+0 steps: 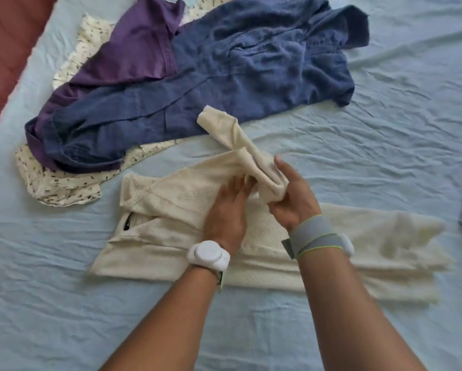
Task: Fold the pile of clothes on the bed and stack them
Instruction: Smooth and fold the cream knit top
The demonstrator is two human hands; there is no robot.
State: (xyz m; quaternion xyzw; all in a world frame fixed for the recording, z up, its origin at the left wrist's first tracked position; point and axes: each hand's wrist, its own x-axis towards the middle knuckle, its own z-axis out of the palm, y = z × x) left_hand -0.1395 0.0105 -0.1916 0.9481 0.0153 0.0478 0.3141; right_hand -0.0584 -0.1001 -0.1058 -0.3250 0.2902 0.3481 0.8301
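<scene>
from the head view, the cream knitted sweater (251,236) lies flat on the light blue bed sheet (385,116), just beside the unfolded pile. my left hand (228,210) presses it with straight fingers; my right hand (288,194) curls round its sleeve (240,145). it looks soft, light and floppy; best held at the cuff.

We look down on a bed covered by a pale blue sheet (385,124), which fills nearly the whole view and is creased all over with fine wrinkles running in many directions. At the upper left corner, beyond the sheet's edge, we see a strip of reddish-brown quilted surface (7,49) with stitched lines; we cannot tell whether it is floor covering or bedding. The light is soft and even.
</scene>
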